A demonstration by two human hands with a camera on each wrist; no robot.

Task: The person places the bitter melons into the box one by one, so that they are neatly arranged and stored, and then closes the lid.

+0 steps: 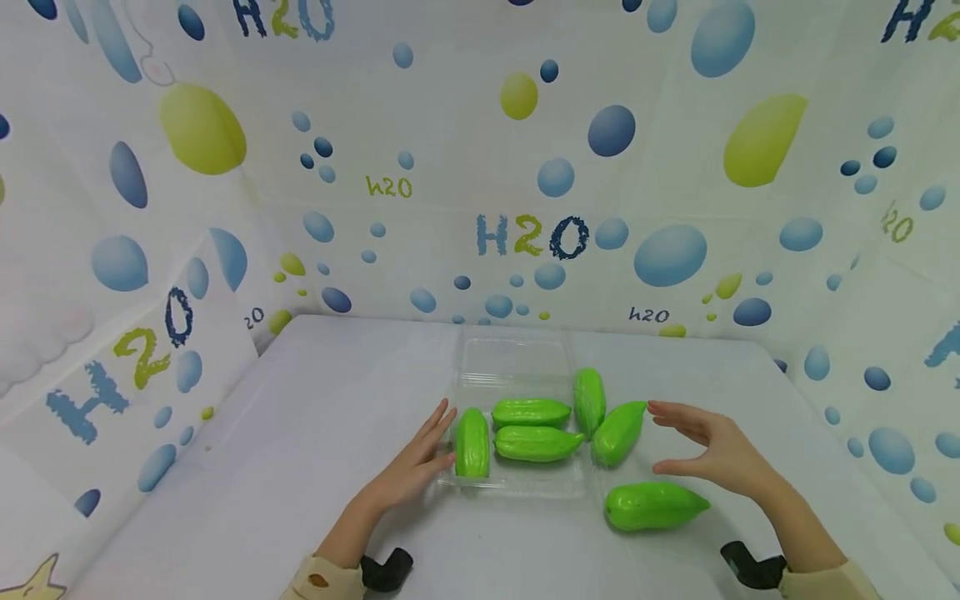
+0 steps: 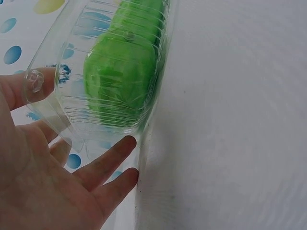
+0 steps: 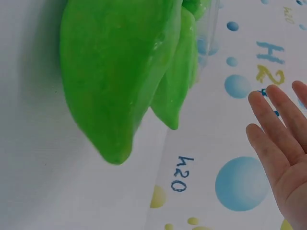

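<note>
The work looks about half done: three green vegetables lie in the clear plastic container, while three others lie outside, to its right. The left hand, fingers extended, is at the container's left edge; the right hand — thumb and fingers apart, holding nothing — hangs near those outside.

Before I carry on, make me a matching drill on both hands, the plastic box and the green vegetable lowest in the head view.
1. Left hand
2. Right hand
3. Plastic box
4. Lowest vegetable

A. Clear, open, with green vegetables inside
B. Lying on the table, front right of the box
C. At the box's left side
D. Right of the box, holding nothing

Pairs: 1-C, 2-D, 3-A, 4-B
</note>
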